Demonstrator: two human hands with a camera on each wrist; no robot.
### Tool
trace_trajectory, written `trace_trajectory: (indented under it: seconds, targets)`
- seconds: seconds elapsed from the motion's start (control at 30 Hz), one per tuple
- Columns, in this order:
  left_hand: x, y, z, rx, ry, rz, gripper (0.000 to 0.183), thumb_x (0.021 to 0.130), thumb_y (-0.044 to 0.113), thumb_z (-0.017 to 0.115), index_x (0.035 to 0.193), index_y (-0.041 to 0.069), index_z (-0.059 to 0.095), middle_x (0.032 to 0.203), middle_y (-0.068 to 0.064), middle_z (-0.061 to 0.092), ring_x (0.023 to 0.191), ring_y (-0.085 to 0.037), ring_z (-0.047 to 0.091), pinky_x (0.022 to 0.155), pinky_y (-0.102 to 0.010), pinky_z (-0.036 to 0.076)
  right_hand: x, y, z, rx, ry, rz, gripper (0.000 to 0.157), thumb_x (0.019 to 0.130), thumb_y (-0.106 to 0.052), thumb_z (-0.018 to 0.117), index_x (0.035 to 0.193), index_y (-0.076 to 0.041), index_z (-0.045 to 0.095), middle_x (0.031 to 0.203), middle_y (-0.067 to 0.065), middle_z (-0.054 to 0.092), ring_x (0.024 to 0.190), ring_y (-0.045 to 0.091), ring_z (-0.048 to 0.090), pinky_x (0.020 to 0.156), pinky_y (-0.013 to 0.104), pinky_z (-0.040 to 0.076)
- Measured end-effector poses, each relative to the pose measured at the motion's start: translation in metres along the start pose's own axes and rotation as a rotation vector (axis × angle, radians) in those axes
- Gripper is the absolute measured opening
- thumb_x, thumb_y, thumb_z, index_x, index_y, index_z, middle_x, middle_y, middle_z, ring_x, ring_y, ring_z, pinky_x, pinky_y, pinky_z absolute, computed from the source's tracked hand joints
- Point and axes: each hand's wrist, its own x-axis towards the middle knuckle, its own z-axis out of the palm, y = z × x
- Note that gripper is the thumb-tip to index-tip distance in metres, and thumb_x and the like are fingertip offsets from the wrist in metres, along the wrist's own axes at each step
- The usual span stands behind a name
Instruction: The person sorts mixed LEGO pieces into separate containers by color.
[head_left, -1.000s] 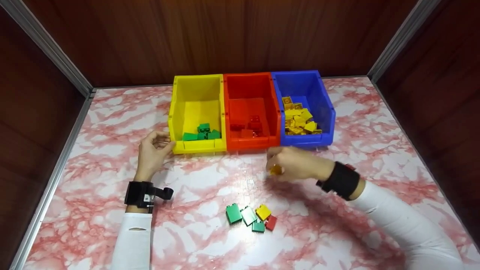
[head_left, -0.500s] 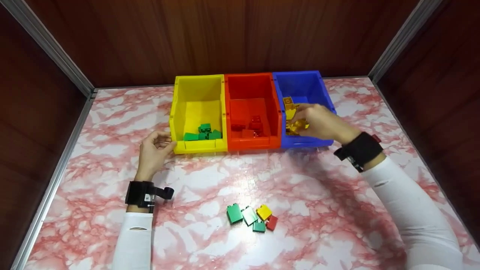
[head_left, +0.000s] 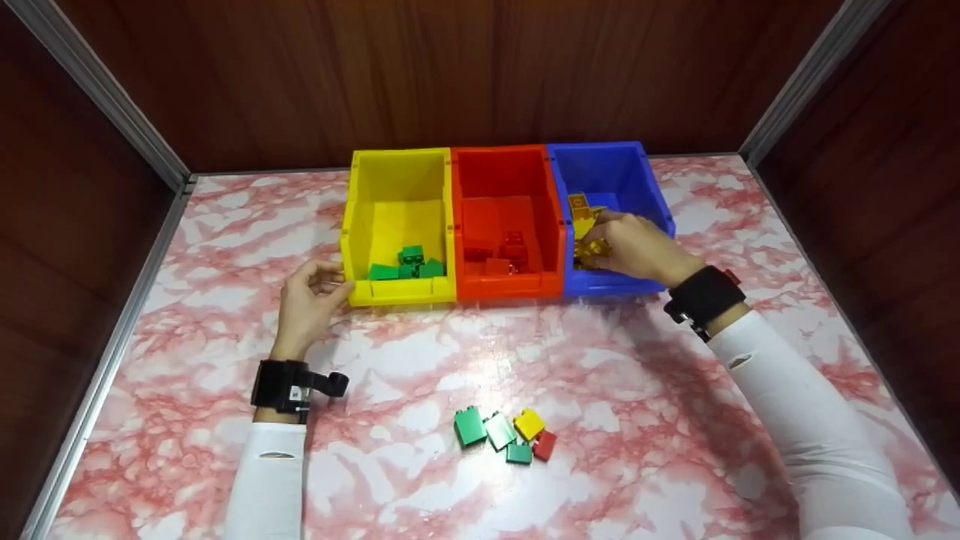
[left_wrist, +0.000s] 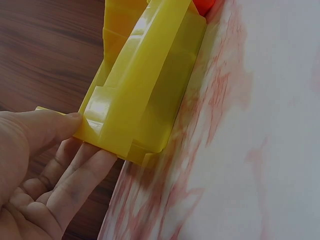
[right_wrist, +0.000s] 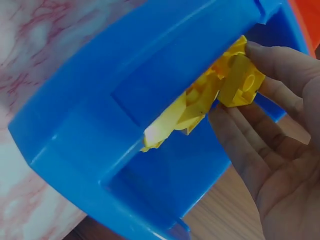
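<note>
My left hand pinches the front left corner of the yellow bin, thumb on the edge and fingers against the outside wall, as the left wrist view shows. Inside the blue bin is my right hand. In the right wrist view, a yellow toy brick sits between its thumb and fingertips, above other yellow bricks. From the head view the fingers partly cover that pile.
Between the two stands a red bin with several red bricks. Green bricks lie in the yellow bin. Nearer on the marbled table are green bricks, a yellow brick and a red brick.
My right hand has gone from over the table, up and right, into the blue bin with yellow brick in its fingers. My left hand has stayed at the yellow bin.
</note>
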Motion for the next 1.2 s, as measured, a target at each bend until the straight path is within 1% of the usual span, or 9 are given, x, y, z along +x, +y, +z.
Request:
trace_trajectory:
  seconds: [0.17,0.27,0.4,0.53,0.67,0.8,0.9,1.03,1.2]
  targets:
    - [0.000,0.000,0.001,-0.011,0.005,0.004,0.029,0.095,0.008,0.077,0.121,-0.002,0.069,0.112,-0.024,0.073,0.086,-0.002,0.066,0.081,-0.012,0.055,-0.008,-0.005,-0.002,-0.054,0.037,-0.056,0.034,0.089,-0.023,0.086,0.117,-0.003,0.079,0.112,0.018,0.073,0.102,0.033,0.070,0.089,0.053,0.063]
    - [0.000,0.000,0.001,-0.014,0.005,0.008,0.029,0.096,0.008,0.077,0.121,-0.003,0.069,0.113,-0.024,0.073,0.086,-0.002,0.066,0.081,-0.012,0.055,-0.017,-0.016,-0.007,-0.051,0.066,-0.093,0.041,0.090,-0.026,0.085,0.122,-0.003,0.076,0.115,0.020,0.070,0.102,0.034,0.069,0.088,0.055,0.063]
    - [0.000,0.000,0.000,-0.018,0.003,0.011,0.028,0.096,0.007,0.076,0.122,-0.003,0.069,0.115,-0.024,0.073,0.088,-0.001,0.066,0.081,-0.012,0.055,-0.031,-0.044,-0.010,-0.025,0.113,-0.120,0.052,0.088,-0.035,0.085,0.128,-0.004,0.072,0.121,0.022,0.069,0.104,0.036,0.070,0.083,0.055,0.064]
    - [0.000,0.000,0.001,-0.026,0.003,0.007,0.029,0.096,0.006,0.076,0.123,-0.004,0.068,0.117,-0.024,0.072,0.089,-0.001,0.066,0.082,-0.012,0.055,-0.045,-0.078,-0.005,0.041,0.149,-0.102,0.056,0.085,-0.037,0.087,0.127,-0.003,0.071,0.120,0.021,0.070,0.083,0.029,0.070,0.065,0.043,0.064]
    - [0.000,0.000,0.001,-0.034,0.004,0.006,0.029,0.096,0.005,0.075,0.123,-0.004,0.068,0.117,-0.025,0.072,0.089,0.000,0.066,0.082,-0.011,0.055,-0.059,-0.107,0.009,0.123,0.099,-0.115,0.053,0.082,-0.031,0.089,0.125,-0.004,0.071,0.117,0.015,0.071,0.075,0.019,0.065,0.062,0.030,0.061]
    - [0.000,0.000,0.001,-0.037,0.001,0.010,0.029,0.096,0.006,0.076,0.123,-0.004,0.068,0.117,-0.024,0.072,0.089,-0.001,0.066,0.082,-0.012,0.055,-0.072,-0.126,0.030,0.152,0.035,-0.163,0.050,0.080,-0.024,0.090,0.122,-0.005,0.072,0.116,0.014,0.073,0.095,0.024,0.070,0.076,0.033,0.064]
    - [0.000,0.001,0.001,-0.037,-0.003,0.006,0.030,0.096,0.008,0.077,0.123,-0.003,0.068,0.117,-0.024,0.072,0.089,-0.002,0.066,0.082,-0.013,0.056,-0.079,-0.137,0.048,0.190,-0.030,-0.183,0.044,0.082,-0.021,0.088,0.119,-0.005,0.073,0.113,0.013,0.074,0.091,0.024,0.071,0.074,0.026,0.063]
    - [-0.001,0.002,0.001,-0.034,0.000,0.010,0.030,0.096,0.009,0.077,0.122,-0.003,0.069,0.115,-0.024,0.073,0.088,-0.003,0.066,0.082,-0.013,0.055,-0.089,-0.148,0.067,0.247,-0.130,-0.157,0.036,0.084,-0.023,0.086,0.114,-0.008,0.075,0.104,0.009,0.073,0.075,0.016,0.069,0.066,0.017,0.056]
    - [-0.002,0.002,0.001,-0.008,0.010,0.010,0.029,0.096,0.010,0.077,0.121,-0.001,0.070,0.112,-0.023,0.073,0.087,-0.004,0.066,0.081,-0.012,0.055,-0.093,-0.155,0.078,0.218,-0.180,-0.146,0.032,0.081,-0.031,0.086,0.107,-0.015,0.077,0.097,0.004,0.072,0.074,0.007,0.060,0.066,0.022,0.053]
